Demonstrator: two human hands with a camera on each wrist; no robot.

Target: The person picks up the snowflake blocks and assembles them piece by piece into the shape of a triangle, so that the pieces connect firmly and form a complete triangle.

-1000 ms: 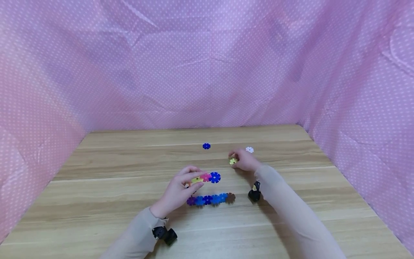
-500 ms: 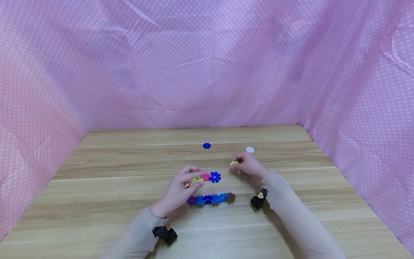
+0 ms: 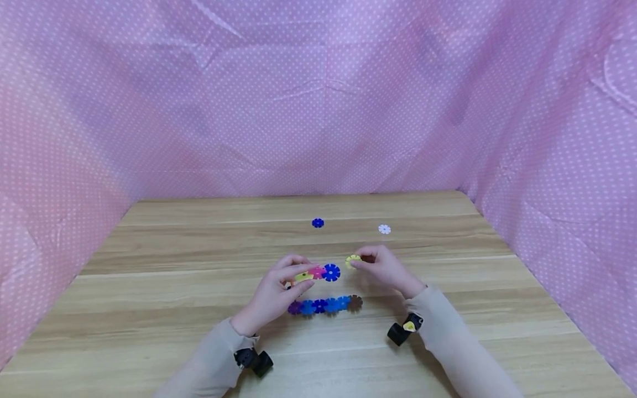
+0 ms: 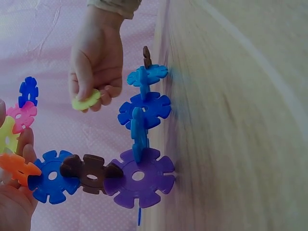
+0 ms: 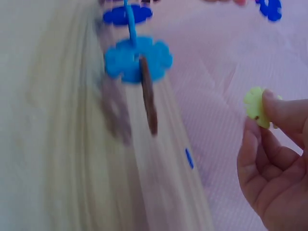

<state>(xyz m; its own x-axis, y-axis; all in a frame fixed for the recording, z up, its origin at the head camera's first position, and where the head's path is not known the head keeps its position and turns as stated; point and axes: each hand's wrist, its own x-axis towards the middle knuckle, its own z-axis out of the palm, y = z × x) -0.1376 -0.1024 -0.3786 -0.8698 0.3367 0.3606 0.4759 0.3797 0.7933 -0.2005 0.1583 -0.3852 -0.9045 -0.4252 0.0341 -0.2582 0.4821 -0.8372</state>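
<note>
My left hand (image 3: 271, 287) grips a chain of interlocking plastic flower discs at its yellow-green disc (image 3: 303, 276). From there a pink disc (image 3: 317, 272) and a dark blue end disc (image 3: 331, 272) stick out to the right. In the left wrist view the chain bends from an orange disc (image 4: 21, 169) through blue and brown ones to a purple disc (image 4: 126, 187). Beyond it runs a blue row (image 3: 319, 307) that ends in a brown disc (image 3: 355, 303). Between thumb and fingers, my right hand (image 3: 390, 271) pinches a loose pale yellow disc (image 5: 254, 103), just right of the dark blue end.
Farther back on the wooden table (image 3: 199, 232) lie a loose dark blue disc (image 3: 317, 223) and a white disc (image 3: 384, 229). Pink dotted cloth (image 3: 318, 110) hangs behind the table and at both sides.
My right hand has come nearer and lower with the yellow disc, towards the chain's dark blue end. The left hand and the chain have stayed in place.
</note>
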